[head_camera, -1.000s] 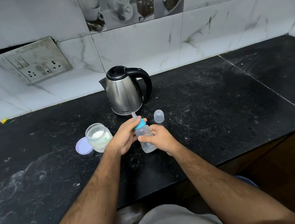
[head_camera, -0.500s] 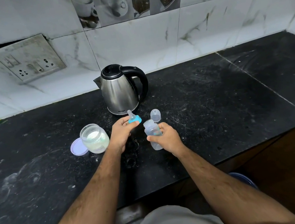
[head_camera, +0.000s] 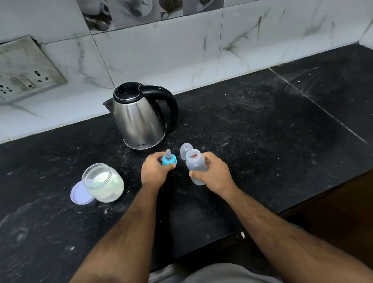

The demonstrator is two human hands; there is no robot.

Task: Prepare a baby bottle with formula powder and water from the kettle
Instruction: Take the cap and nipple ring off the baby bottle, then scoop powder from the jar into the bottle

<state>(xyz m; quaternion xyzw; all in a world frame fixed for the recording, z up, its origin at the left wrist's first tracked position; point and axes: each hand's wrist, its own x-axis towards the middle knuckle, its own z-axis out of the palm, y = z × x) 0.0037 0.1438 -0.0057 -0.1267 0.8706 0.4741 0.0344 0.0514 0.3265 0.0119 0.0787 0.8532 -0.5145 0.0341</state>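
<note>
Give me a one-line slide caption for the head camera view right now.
Left hand holds blue teat cap; right hand grips open clear plastic baby bottle before steel kettle.

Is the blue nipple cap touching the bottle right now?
Apart. The head view shows dark counter between the nipple cap in the left hand and the bottle.

On the black counter, the right hand grips the open baby bottle, while the left hand holds its blue teat ring, apart, in front of the kettle.
</note>
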